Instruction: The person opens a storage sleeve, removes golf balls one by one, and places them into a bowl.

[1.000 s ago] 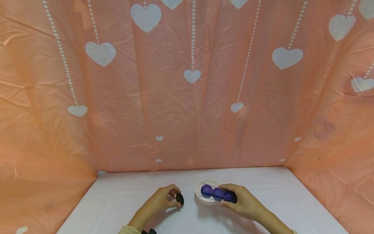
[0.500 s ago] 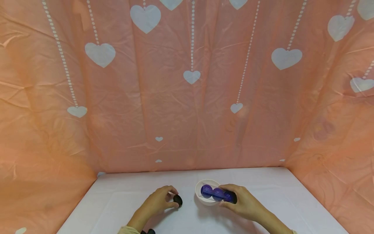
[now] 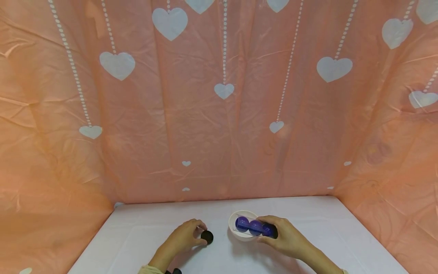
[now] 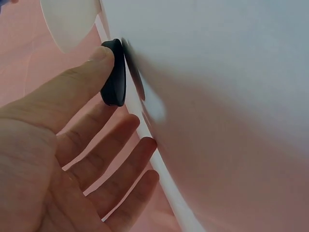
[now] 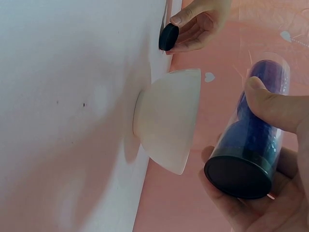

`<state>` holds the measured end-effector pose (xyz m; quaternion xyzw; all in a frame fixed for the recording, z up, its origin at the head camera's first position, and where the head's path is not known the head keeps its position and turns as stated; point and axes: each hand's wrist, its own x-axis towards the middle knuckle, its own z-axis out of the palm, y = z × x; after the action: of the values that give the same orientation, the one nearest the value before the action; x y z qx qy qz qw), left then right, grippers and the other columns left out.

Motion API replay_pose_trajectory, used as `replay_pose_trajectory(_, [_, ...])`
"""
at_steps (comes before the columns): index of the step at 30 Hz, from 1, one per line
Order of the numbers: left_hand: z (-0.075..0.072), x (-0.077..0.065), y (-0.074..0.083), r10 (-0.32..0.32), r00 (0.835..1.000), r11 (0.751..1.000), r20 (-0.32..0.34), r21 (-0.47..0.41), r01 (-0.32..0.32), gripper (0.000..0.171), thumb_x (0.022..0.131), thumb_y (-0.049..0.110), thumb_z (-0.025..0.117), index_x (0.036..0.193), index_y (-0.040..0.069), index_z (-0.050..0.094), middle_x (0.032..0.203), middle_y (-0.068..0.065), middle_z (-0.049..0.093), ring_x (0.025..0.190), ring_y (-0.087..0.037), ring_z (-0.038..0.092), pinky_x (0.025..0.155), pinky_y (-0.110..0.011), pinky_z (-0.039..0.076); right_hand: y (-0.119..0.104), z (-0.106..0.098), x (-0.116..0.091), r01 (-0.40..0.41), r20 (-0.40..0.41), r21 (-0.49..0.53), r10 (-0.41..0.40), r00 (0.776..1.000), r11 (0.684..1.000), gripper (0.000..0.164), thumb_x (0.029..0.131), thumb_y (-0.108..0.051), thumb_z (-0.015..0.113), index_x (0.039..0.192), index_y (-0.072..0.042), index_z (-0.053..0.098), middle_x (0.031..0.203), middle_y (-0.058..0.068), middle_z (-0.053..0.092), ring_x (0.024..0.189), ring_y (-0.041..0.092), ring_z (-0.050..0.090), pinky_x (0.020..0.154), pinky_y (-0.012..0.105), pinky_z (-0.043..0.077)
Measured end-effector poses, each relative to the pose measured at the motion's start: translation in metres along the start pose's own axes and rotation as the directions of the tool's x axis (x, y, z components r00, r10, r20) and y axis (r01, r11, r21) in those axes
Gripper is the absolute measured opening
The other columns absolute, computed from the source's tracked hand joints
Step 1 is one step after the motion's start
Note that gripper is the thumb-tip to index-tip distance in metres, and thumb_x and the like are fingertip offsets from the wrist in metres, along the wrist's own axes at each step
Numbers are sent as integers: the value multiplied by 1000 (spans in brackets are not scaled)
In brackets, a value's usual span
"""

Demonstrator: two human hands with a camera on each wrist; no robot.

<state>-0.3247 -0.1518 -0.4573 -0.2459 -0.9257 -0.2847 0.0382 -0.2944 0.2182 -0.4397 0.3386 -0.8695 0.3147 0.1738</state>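
Note:
Thumb and forefinger of my left hand [image 3: 186, 236] pinch a round black cap [image 3: 207, 237] just above the white tabletop, left of a bowl. The left wrist view shows the cap [image 4: 115, 72] edge-on, the other fingers loosely spread below it. My right hand [image 3: 287, 236] grips a clear tube [image 5: 248, 130] that holds purple balls [image 3: 255, 227] and has a black end [image 5: 239, 176] on the palm side. The tube is tilted over the white bowl [image 5: 169, 118], its far end above the bowl's opening. Part of the tube is hidden by the right fingers.
Small black objects [image 3: 176, 271] lie at the bottom edge of the head view, beside the left sleeve [image 3: 150, 270]; their kind is unclear. An orange curtain [image 3: 219, 152] with white hearts encloses the white table [image 3: 137, 228] at the back and sides.
The cap has shifted slightly left and turned in my left fingers, so its round face now shows more to the head camera. My right hand and the tube have stayed over the bowl.

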Motion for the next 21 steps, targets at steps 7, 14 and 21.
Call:
replay_pose_trajectory(7, [0,1,-1,1,1000,1000,1,10,-1,35,87,28,90,113,13,72,122,-8,71,117,-38,66,99,-62,52,1,0,0,-9,8,3,9,1000,1000,46,90,-33,89,127,-8,75,121,5,78,111,13,71,95,34,62])
replay_pose_trajectory(14, [-3,1,7,-27,1000,999,-3,-45,26,36,95,36,82,123,16,72,125,-4,71,115,-35,68,90,-58,57,0,0,0,1,8,0,-1,1000,1000,46,90,-32,89,126,-9,75,119,4,78,109,12,71,93,34,61])
replay_pose_trajectory(21, [-4,6,19,72,997,989,-36,-126,-76,35,100,34,78,129,14,72,129,-4,74,115,-31,71,96,-52,58,-2,0,0,-1,26,41,0,1000,999,43,89,-26,91,127,-11,75,120,4,78,109,9,70,93,32,61])
